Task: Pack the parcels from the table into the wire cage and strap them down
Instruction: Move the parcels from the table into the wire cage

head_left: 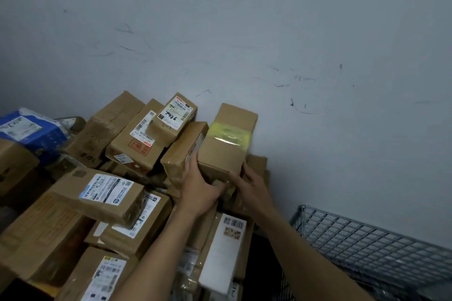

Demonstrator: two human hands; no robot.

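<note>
A brown cardboard parcel with a band of yellow tape (226, 140) stands at the back of the pile, against the wall. My left hand (199, 184) grips its near left corner, thumb up along the side. My right hand (249, 184) holds its near right corner from below. Many other taped cardboard parcels (102, 193) lie heaped on the table to the left and in front. The grey wire cage (367, 242) shows at the lower right, only its top edge and mesh side in view; its inside is hidden.
A grey scuffed wall rises right behind the pile. A blue plastic mailer (27, 129) lies at the far left. A flat white parcel (221, 252) sits between my forearms. A box marked 7936 (177, 115) lies on top of the heap.
</note>
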